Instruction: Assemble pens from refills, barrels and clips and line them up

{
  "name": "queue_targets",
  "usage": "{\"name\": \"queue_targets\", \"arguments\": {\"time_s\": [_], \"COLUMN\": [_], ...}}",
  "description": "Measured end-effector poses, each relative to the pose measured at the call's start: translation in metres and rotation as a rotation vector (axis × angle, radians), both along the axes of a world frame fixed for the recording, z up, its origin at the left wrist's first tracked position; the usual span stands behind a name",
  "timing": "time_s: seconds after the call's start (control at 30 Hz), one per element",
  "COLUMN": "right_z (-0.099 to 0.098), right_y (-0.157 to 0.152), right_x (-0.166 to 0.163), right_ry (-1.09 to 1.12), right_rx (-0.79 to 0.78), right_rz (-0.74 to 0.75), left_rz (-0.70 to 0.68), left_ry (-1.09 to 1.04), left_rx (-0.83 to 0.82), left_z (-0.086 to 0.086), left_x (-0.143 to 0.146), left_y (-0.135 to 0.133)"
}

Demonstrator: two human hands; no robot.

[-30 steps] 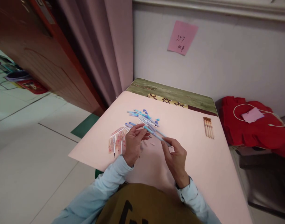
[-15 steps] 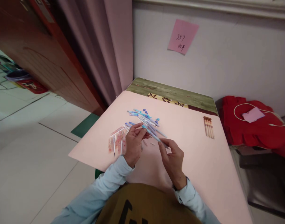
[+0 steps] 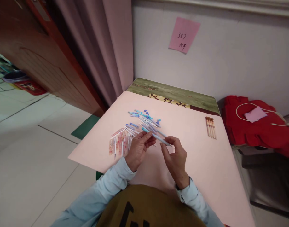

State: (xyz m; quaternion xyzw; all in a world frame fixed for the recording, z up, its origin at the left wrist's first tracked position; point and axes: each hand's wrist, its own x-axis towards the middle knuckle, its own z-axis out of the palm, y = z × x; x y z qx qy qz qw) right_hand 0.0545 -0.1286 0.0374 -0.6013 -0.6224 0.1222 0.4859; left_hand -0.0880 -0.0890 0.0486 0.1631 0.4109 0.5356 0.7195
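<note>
A slim, pale blue plastic pen (image 3: 159, 138) with a turquoise upper end is gripped between thumb and fingers of the left hand (image 3: 137, 149), slanted above a pale pink table covering (image 3: 193, 157). Its lower end is flanked by the right hand (image 3: 178, 157), thumb and forefinger curled; whether it grips cannot be told. Beyond, small blue and turquoise pen pieces (image 3: 135, 115) are scattered.
</note>
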Motion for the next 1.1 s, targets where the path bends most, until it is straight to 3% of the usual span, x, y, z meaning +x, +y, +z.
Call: {"name": "queue_targets", "arguments": {"time_s": [0.27, 0.53, 0.73, 0.87, 1.1], "right_z": [-0.007, -0.044, -0.063, -0.066, -0.061], "right_y": [0.005, 0.000, -0.005, -0.004, -0.006], "right_x": [0.009, 0.028, 0.040, 0.046, 0.043], "right_ry": [-0.032, 0.020, -0.098, -0.128, -0.088], "right_rx": [-0.048, -0.026, 0.022, -0.062, 0.030], "right_rz": [-0.044, -0.111, -0.195, -0.184, -0.196], "left_rz": [0.001, -0.035, -0.064, -0.063, -0.068], "left_ry": [-0.017, -0.109, -0.178, -0.210, -0.136], "left_rx": [0.039, 0.034, 0.019, 0.066, 0.175], "left_z": [-0.008, -0.039, -0.059, -0.067, -0.071], "left_x": [0.005, 0.041, 0.060, 0.063, 0.064], "left_y": [0.005, 0.018, 0.016, 0.017, 0.017]}}
